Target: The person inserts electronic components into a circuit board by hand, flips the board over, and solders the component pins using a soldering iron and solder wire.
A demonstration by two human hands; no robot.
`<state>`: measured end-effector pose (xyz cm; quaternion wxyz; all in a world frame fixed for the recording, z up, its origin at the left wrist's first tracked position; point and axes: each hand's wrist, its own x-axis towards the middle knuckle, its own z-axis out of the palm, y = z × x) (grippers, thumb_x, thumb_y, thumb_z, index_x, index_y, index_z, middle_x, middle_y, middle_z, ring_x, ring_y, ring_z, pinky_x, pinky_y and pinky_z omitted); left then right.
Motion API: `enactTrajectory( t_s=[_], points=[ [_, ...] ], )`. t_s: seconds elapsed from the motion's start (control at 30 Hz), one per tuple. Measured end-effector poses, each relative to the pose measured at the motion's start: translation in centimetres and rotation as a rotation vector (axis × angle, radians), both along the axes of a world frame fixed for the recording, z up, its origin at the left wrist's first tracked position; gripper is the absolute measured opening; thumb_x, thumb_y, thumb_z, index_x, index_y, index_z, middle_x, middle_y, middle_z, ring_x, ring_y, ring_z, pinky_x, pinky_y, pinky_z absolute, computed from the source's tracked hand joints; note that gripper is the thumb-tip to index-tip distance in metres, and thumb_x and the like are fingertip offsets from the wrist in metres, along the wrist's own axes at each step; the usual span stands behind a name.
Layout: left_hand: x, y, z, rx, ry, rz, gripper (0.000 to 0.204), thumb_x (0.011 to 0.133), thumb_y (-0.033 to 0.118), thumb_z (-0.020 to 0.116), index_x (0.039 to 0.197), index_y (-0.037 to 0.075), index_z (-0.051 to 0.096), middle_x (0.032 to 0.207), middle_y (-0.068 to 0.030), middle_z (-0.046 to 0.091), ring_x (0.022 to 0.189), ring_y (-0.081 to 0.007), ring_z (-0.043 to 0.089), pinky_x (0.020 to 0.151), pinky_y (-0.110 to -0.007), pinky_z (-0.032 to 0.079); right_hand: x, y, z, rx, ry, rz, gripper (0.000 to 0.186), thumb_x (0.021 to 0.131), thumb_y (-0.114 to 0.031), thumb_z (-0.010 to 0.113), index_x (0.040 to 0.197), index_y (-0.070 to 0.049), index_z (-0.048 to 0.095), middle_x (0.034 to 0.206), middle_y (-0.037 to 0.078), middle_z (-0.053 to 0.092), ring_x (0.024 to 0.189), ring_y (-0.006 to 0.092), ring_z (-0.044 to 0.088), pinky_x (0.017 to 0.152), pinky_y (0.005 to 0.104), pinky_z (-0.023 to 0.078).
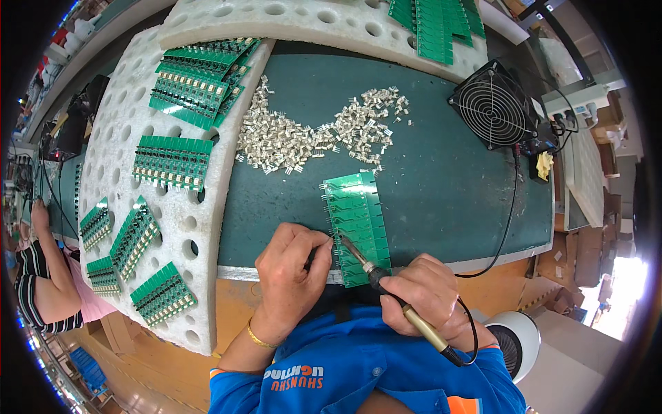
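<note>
A green circuit board panel (356,214) lies on the dark green bench mat in front of me, with pins sticking out along its left edge. My right hand (424,293) is wrapped round a soldering iron (376,272). Its metal tip points up and left, at the board's left edge. Beside that same edge, the fingers of my left hand (293,265) are pinched together; whatever they hold is too thin to make out. Beyond the board spreads a pile of small white pin connectors (283,141).
A white foam sheet (114,148) with round holes carries several populated boards (172,162) at left. Another foam sheet (303,24) across the back holds bare green boards (433,34). A black fan (493,105) stands back right; the iron's cable (514,207) crosses the right side. A person (45,276) sits far left.
</note>
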<state>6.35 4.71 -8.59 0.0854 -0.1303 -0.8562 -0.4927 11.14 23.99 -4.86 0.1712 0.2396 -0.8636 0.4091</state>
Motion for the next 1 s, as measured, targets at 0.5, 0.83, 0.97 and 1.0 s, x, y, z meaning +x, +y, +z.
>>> enactTrajectory(
  t_s=[0.5,0.83,0.97,1.0],
  points=[
    [0.03,-0.01,0.54,-0.056,-0.033,-0.017,0.009,0.072,-0.002,0.071,0.079,0.002,0.066,0.075,-0.0100,0.060,0.061,-0.0249,0.061,0.053,-0.033,0.048,0.21,-0.01,-0.05,0.016,0.012,-0.002,0.033,0.063,-0.003,0.075,0.093,-0.003,0.063,0.064,0.005,0.058,0.050,0.0194,0.053,0.048,0.0302,0.042],
    [-0.04,-0.07,0.33,-0.009,-0.022,-0.009,0.010,0.073,-0.003,0.071,0.079,0.002,0.065,0.074,-0.0096,0.059,0.057,-0.0219,0.059,0.050,-0.031,0.046,0.12,0.19,0.41,0.047,0.007,0.006,0.033,0.064,-0.004,0.075,0.094,-0.003,0.063,0.065,0.005,0.059,0.051,0.0191,0.054,0.048,0.0301,0.043],
    [0.11,-0.13,-0.09,0.039,-0.005,0.014,0.010,0.074,-0.004,0.071,0.079,0.002,0.064,0.075,-0.0063,0.056,0.052,-0.0096,0.044,0.046,-0.024,0.036,-0.26,0.44,0.32,0.005,-0.005,-0.020,0.032,0.063,-0.001,0.074,0.093,-0.003,0.063,0.066,0.006,0.060,0.052,0.0208,0.056,0.049,0.0310,0.044],
    [0.09,-0.19,-0.03,0.038,0.003,0.018,0.010,0.075,-0.004,0.071,0.079,0.001,0.063,0.075,-0.0062,0.055,0.052,-0.0099,0.043,0.046,-0.024,0.035,-0.42,0.52,0.18,-0.013,-0.022,-0.020,0.032,0.063,0.000,0.074,0.093,-0.003,0.063,0.066,0.007,0.060,0.053,0.0216,0.057,0.049,0.0317,0.044]
  ],
)
